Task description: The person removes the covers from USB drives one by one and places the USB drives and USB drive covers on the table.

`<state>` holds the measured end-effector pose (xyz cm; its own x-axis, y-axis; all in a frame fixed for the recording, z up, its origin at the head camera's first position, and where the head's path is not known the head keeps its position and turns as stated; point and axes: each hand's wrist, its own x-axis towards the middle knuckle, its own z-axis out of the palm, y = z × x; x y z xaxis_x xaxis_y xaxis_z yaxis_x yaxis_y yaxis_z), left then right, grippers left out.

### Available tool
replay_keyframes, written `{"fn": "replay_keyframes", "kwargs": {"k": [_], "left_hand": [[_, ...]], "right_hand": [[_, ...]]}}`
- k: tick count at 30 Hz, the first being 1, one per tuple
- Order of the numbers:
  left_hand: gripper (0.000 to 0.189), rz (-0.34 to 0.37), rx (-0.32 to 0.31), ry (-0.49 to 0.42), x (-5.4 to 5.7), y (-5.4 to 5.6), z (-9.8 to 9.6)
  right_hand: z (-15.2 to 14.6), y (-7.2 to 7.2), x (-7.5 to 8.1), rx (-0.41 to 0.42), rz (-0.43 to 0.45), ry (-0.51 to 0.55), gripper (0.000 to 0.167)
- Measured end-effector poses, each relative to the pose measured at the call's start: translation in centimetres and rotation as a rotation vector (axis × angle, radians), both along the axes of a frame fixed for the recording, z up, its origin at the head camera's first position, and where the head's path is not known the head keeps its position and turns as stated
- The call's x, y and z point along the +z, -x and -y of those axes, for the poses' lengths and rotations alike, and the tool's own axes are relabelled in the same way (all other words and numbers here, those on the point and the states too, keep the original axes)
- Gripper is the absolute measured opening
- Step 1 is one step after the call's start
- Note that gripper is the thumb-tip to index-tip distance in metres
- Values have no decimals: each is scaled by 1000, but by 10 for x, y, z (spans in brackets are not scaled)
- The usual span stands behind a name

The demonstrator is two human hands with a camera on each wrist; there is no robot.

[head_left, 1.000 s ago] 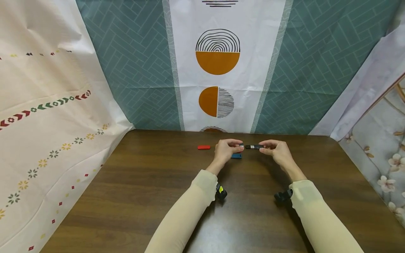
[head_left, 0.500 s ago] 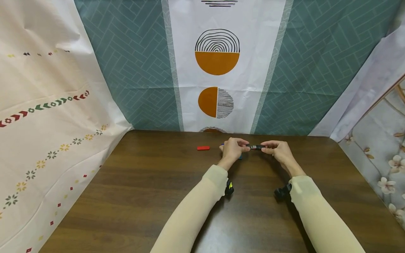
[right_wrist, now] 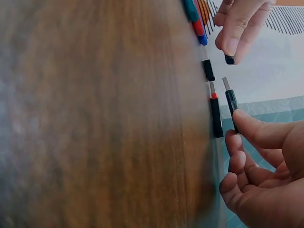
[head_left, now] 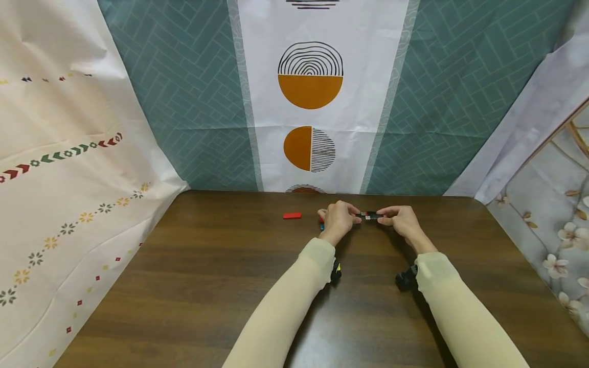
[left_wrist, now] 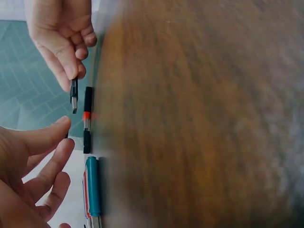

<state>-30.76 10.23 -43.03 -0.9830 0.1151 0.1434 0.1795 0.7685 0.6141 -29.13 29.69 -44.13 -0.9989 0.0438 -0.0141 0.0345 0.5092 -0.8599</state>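
Observation:
In the right wrist view, my right hand (right_wrist: 266,142) pinches a slim black USB flash drive (right_wrist: 231,102) between thumb and fingers, its bare metal plug pointing at the other hand. My left hand (head_left: 338,220) pinches a small black cap (right_wrist: 229,60) by its end. A short gap separates plug and cap. Just beyond them on the table lies a second black flash drive (left_wrist: 88,99) with a red band and metal plug. Its separate black cap (left_wrist: 87,141) lies in line with that plug. Beside my left hand is a teal flash drive (left_wrist: 93,185), partly cut off by the frame.
A red stick-shaped piece (head_left: 292,215) lies on the wooden table (head_left: 207,266), left of my left hand. Red and blue pieces show beside the teal one in the right wrist view. A patterned cloth backdrop (head_left: 207,128) stands behind the table's far edge.
My left hand has moved right, closer to my right hand, and now hides most of the blue piece seen beside it before. My right hand has stayed nearly in place.

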Motion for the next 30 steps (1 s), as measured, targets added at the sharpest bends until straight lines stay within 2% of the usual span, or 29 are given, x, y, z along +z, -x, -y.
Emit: {"fn": "replay_keyframes", "kwargs": {"k": [8, 18, 26, 30], "left_hand": [[13, -19, 15, 115, -3, 0, -3], [12, 5, 24, 157, -10, 2, -9], [10, -40, 16, 198, -9, 2, -10], [11, -41, 9, 217, -10, 3, -12]], "right_hand": [[1, 4, 0, 13, 18, -33, 31], [2, 4, -4, 40, 32, -99, 26], [2, 6, -3, 52, 21, -131, 25], [1, 8, -4, 50, 30, -131, 26]]}}
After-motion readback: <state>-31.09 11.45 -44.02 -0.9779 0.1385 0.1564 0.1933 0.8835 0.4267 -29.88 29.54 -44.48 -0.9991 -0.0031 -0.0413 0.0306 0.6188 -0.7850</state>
